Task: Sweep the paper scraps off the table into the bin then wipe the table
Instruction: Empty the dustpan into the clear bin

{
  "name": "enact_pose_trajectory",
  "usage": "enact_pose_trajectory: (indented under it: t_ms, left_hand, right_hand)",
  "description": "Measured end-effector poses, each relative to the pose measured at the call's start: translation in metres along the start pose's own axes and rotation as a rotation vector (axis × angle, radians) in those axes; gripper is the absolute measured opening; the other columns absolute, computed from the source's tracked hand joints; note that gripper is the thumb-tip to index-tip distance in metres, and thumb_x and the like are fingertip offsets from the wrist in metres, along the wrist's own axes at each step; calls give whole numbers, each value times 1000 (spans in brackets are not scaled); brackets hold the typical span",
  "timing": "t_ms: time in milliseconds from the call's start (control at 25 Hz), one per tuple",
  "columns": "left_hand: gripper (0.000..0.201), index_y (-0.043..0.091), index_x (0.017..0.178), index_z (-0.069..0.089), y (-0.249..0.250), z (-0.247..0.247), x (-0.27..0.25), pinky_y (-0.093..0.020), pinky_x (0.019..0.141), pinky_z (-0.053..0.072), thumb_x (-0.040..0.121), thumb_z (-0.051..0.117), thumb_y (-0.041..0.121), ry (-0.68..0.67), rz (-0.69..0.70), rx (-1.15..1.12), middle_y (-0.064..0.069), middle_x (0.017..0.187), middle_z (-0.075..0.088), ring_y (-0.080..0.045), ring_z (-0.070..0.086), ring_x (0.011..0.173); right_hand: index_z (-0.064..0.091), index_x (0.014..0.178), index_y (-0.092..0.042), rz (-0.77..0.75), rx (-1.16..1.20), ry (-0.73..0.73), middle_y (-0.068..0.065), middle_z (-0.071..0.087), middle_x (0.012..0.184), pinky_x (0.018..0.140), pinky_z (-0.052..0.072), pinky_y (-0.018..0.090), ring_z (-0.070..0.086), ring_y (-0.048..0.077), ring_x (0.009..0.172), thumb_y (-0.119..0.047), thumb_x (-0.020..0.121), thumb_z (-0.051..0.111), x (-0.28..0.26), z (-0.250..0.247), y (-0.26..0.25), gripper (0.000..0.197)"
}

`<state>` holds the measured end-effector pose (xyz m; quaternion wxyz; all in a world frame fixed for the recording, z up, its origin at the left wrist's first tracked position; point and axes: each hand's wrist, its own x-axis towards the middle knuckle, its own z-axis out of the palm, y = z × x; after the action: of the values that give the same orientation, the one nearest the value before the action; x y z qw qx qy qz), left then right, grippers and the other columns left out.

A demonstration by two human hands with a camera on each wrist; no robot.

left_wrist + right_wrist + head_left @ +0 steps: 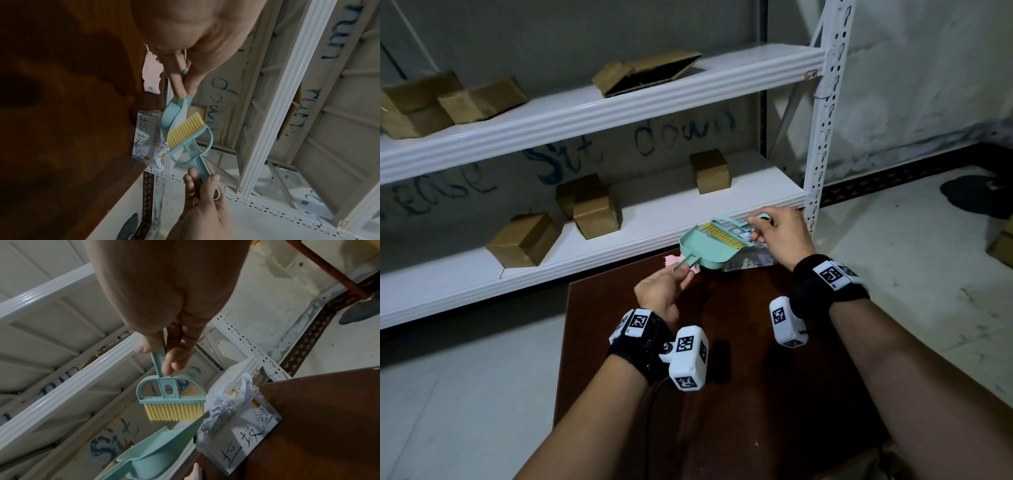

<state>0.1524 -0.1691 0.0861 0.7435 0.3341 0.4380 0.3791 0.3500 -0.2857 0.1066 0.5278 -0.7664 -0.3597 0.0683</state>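
Shelving: a white metal rack [599,113] stood behind the table, with cardboard boxes [524,245] on its two visible shelves and blue writing on the wall behind it.
Table: a dark brown wooden table [739,394] sat in front of the rack, its far edge near the lower shelf.
Pink cloth: a pink cloth [152,73] lay at the far edge of the table, just left of the dustpan and partly hidden by it in the head view.
Left hand: the left hand [662,291] pinched the handle of a mint-green dustpan [700,248] between thumb and fingers, holding it tilted above the far table edge.
Dustpan: its open lip pointed towards the bin, just beside the bin's rim (whether the two touched could not be told).
Brush: a small mint-green brush [171,400] with yellow bristles hung over the dustpan, bristle tips at the pan's lip.
Right hand: the right hand [782,236] gripped the brush by its thin handle, thumb on one side and fingers on the other.
Bin: a clear box with black handwritten characters [240,441] stood at the far right corner of the table.
Paper scraps: crumpled white paper scraps [228,404] lay heaped in the bin, next to the bristles.
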Motion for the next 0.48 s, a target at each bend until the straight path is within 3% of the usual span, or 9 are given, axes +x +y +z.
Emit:
enact_pose_trajectory:
  t_ms: [120, 400, 480]
  left_hand:
    - [17, -15, 99, 66, 4, 0, -2, -27, 70, 62, 82, 67, -19, 5, 5, -13, -21, 90, 72, -21, 73, 64]
    - [21, -18, 104, 64, 7, -4, -4, -27, 70, 62, 83, 66, -19, 8, 3, -34, -18, 79, 73, -19, 73, 59]
    - [21, -18, 105, 64, 7, -6, -5, -26, 68, 62, 84, 65, -19, 9, 10, -43, -16, 75, 73, -18, 73, 58]
  right_hand:
    - [81, 106, -16, -26, -50, 50, 3, 77, 77, 78, 64, 46, 75, 17, 73, -18, 99, 69, 3, 1, 6, 15]
    - [78, 101, -35, -4, -3, 135, -8, 75, 72, 76, 62, 52, 73, 19, 72, -36, 100, 65, -1, -4, 0, 13]
    - [78, 102, -33, -8, 8, 137, -7, 75, 73, 77, 63, 51, 73, 17, 72, -33, 101, 64, -4, -4, -5, 14]
